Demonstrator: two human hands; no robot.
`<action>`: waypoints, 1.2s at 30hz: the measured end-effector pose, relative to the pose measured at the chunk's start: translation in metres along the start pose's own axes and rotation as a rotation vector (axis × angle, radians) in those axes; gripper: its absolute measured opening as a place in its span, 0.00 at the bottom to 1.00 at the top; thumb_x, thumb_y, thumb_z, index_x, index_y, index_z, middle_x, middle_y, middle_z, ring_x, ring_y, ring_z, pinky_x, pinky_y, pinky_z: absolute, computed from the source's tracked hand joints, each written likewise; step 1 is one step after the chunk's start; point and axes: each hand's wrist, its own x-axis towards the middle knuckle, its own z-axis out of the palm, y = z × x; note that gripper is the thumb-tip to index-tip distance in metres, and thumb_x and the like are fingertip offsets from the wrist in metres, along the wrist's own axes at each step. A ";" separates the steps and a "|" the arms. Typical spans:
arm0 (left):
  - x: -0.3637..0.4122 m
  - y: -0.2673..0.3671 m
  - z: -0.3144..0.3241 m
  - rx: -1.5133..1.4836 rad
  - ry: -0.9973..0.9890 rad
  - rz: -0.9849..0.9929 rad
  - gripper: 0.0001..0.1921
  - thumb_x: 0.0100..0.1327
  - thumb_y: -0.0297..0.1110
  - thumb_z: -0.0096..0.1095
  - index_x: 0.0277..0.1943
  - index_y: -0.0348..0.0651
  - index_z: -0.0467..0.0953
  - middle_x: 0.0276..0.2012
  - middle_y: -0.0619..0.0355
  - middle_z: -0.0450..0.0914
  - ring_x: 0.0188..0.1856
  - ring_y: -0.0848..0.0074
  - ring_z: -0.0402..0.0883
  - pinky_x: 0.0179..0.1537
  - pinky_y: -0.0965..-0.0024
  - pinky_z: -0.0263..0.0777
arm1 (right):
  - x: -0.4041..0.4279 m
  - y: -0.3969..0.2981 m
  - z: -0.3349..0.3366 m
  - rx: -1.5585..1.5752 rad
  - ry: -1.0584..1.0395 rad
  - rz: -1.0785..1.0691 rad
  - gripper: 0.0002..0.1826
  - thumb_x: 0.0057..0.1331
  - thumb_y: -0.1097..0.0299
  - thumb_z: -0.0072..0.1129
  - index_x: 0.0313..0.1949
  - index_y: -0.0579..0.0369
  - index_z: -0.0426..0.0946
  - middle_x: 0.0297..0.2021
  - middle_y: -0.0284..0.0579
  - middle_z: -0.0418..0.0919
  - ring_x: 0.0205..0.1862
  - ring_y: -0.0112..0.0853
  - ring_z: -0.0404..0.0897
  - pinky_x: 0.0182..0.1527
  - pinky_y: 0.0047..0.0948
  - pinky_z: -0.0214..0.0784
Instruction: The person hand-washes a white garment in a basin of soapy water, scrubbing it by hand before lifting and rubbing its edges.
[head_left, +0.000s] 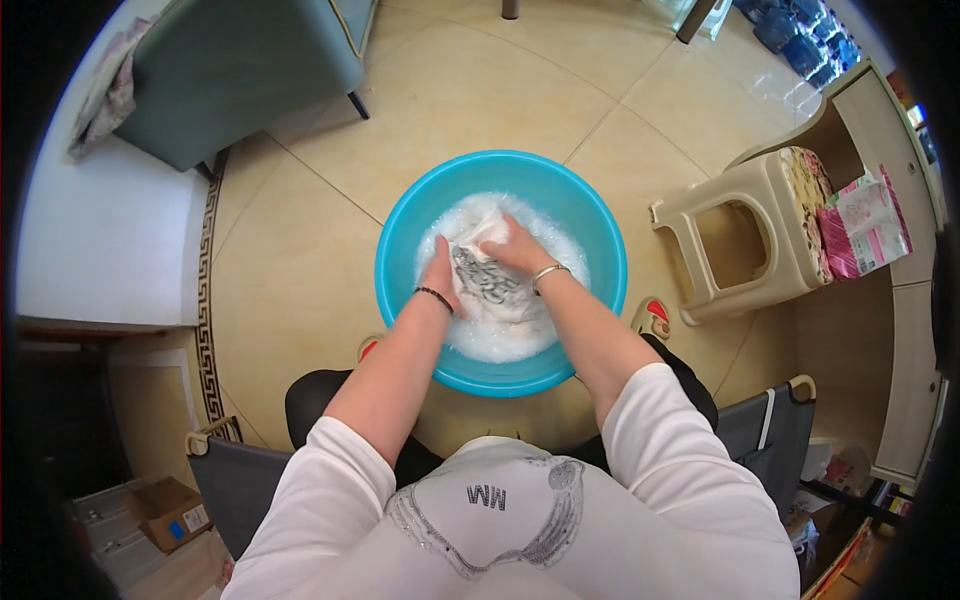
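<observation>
A round turquoise plastic basin (510, 381) stands on the floor before me, with white suds (487, 341) inside. In the suds lies a wet white cloth with a dark grey pattern (491, 277). My left hand (442, 277), a dark beaded bracelet at its wrist, rests against the cloth's left side with fingers extended; whether it grips any fabric is hard to tell. My right hand (517, 247), with a metal bangle, has its thumb and fingers closed on a bunched white part of the cloth near the top. Suds hide the cloth's lower edges.
A cream plastic stool (705, 247) with a floral top stands to the right, a pink and white packet (866, 225) on it. Beyond it is a pale cabinet (877, 135). A grey-green armchair (247, 75) is at upper left. A cardboard box (171, 514) lies at lower left.
</observation>
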 end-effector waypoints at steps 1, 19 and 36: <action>0.001 0.006 -0.005 -0.006 0.002 0.002 0.42 0.61 0.71 0.30 0.64 0.43 0.61 0.63 0.50 0.63 0.66 0.56 0.58 0.64 0.47 0.49 | -0.003 -0.011 0.001 0.275 -0.181 -0.011 0.34 0.50 0.54 0.63 0.55 0.58 0.69 0.50 0.58 0.74 0.52 0.46 0.74 0.54 0.36 0.65; -0.005 -0.002 -0.001 0.272 -0.020 0.335 0.23 0.64 0.43 0.54 0.56 0.35 0.68 0.52 0.52 0.75 0.51 0.68 0.75 0.51 0.67 0.70 | -0.018 -0.050 -0.012 -0.297 0.270 0.112 0.19 0.57 0.66 0.52 0.49 0.52 0.69 0.43 0.60 0.72 0.44 0.55 0.75 0.45 0.49 0.69; -0.026 -0.013 0.026 2.299 0.427 0.456 0.42 0.57 0.63 0.47 0.70 0.53 0.45 0.71 0.56 0.40 0.72 0.57 0.36 0.64 0.39 0.38 | -0.067 -0.028 -0.012 -0.926 -0.205 -0.184 0.35 0.63 0.41 0.44 0.66 0.37 0.54 0.68 0.53 0.47 0.69 0.56 0.39 0.55 0.76 0.40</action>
